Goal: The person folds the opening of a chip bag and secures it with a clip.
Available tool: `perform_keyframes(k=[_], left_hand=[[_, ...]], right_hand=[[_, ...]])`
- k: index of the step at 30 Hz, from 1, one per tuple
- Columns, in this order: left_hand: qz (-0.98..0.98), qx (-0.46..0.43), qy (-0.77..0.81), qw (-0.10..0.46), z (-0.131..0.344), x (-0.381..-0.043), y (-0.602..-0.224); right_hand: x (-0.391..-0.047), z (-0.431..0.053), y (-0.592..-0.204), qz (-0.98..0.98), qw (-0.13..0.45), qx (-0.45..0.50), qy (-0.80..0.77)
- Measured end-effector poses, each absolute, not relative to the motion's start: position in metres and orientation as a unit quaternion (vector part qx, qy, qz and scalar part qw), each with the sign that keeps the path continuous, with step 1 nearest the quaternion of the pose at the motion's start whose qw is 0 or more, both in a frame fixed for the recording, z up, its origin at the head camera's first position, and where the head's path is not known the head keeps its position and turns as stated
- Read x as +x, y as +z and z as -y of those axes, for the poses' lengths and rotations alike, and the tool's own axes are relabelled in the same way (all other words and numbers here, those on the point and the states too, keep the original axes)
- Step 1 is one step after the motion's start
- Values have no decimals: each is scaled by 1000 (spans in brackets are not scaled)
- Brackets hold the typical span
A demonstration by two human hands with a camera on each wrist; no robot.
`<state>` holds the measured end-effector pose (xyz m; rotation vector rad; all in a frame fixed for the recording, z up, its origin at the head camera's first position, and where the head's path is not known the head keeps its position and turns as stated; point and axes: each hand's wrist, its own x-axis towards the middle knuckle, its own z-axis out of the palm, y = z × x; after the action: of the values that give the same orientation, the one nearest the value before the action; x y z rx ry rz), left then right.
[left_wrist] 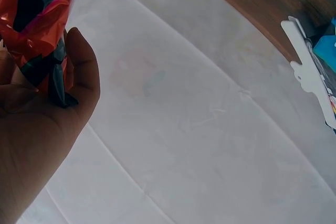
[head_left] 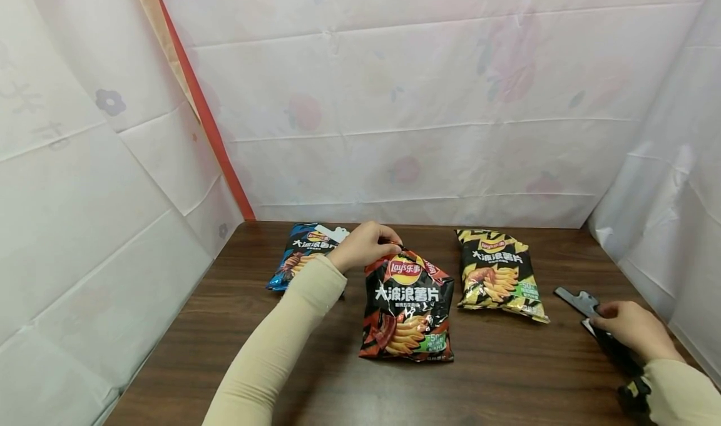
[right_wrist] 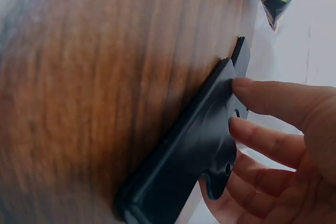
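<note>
My left hand [head_left: 365, 246] grips the gathered top of a red-and-black Lay's chip bag [head_left: 408, 307], which stands upright near the middle of the table. In the left wrist view, the bag's dark crimped corner [left_wrist: 59, 80] shows between fingers and palm. Over at the right, my right hand [head_left: 636, 330] pinches a black bag clip [right_wrist: 197, 140] by its handle side, thumb and fingertips at the edge. Beyond it lies a second dark clip [head_left: 580, 301], partly overlapped by the first in the right wrist view.
A blue chip bag [head_left: 295, 257] lies at the back left, with a white clip [left_wrist: 310, 74] across its top. The yellow-and-black chip bag [head_left: 498, 276] lies between the red bag and the clips. Patterned white cloth [head_left: 405, 101] encloses the wooden table [head_left: 507, 376] at back and sides.
</note>
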<state>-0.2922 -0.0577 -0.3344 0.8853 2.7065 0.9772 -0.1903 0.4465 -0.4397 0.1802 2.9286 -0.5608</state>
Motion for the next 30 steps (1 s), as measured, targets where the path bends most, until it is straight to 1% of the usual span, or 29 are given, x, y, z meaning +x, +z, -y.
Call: perform_keyframes(k=[7, 20, 30], left_hand=[[-896, 292, 327, 69, 58, -292, -335], [-894, 298, 327, 72, 58, -292, -334], [-895, 298, 324, 69, 58, -293, -335]], right_hand=[[-192, -449, -441, -976, 89, 57, -189], [-186, -441, -439, -978, 57, 59, -191], [-187, -440, -441, -980, 50, 51, -187]])
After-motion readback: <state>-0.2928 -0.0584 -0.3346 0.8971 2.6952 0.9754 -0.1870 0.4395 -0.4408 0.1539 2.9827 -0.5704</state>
